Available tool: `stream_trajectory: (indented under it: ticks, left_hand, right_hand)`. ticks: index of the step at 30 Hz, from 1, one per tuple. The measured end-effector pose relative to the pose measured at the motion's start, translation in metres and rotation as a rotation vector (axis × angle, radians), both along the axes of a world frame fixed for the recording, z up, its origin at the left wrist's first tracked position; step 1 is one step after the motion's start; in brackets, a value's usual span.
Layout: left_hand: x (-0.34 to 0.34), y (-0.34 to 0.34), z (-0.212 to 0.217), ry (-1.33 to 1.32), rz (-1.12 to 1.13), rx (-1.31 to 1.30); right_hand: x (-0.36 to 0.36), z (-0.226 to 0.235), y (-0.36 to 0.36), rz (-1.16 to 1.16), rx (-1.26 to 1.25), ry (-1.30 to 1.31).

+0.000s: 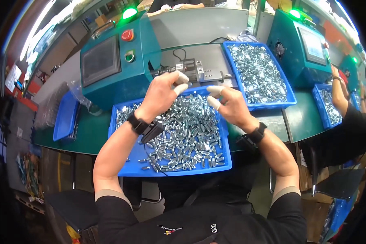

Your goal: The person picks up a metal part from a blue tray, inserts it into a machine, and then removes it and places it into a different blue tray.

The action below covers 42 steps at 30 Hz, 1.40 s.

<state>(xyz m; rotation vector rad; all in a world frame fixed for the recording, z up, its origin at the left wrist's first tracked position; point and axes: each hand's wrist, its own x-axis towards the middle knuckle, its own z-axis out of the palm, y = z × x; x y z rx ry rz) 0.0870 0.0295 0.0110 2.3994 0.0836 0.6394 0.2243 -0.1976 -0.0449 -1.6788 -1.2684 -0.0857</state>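
My left hand (160,95) is over the far part of a blue tray (128,167), close to a metal clamping fixture (186,67). White finger cots cover its thumb and forefinger; a gap shows between their tips, with nothing visible in it. My right hand (233,106) hovers above the tray's far right corner, also in white cots, thumb and forefinger apart. Many small shiny metal hex-shaped fittings (183,136) fill the tray, heaped toward the far side. Black bands with small boxes sit on both wrists.
A green machine (146,44) with a dark screen, red button and green lamp stands at left. Another blue tray (290,97) of metal parts lies at right. Further right are a second green machine (288,49) and a co-worker's arm (340,95). An empty-looking blue tray (65,116) leans far left.
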Motion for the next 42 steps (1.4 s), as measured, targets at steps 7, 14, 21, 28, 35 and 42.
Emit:
stream_trajectory:
  ticks: [7,14,21,28,35,42]
  left_hand:
    - [0.090,0.018,0.003,-0.024,0.050,0.307]
    - [0.114,0.025,-0.005,0.042,0.039,0.464]
    - [0.114,0.026,-0.012,0.048,0.040,0.456]
    - [0.114,0.030,-0.009,-0.002,-0.036,0.542]
    - [0.113,0.024,-0.011,-0.059,-0.029,0.643]
    - [0.108,0.029,-0.012,-0.068,-0.082,0.705]
  right_hand:
    - [0.010,-0.029,0.006,-0.047,0.194,0.061]
    - [0.011,-0.038,0.011,0.003,0.297,-0.033]
    - [0.008,-0.038,0.008,0.022,0.324,-0.013]
    - [0.009,-0.035,0.007,0.015,0.294,0.046]
    - [0.006,-0.032,0.002,-0.004,0.271,0.076]
    - [0.006,-0.028,0.002,0.000,0.267,0.095]
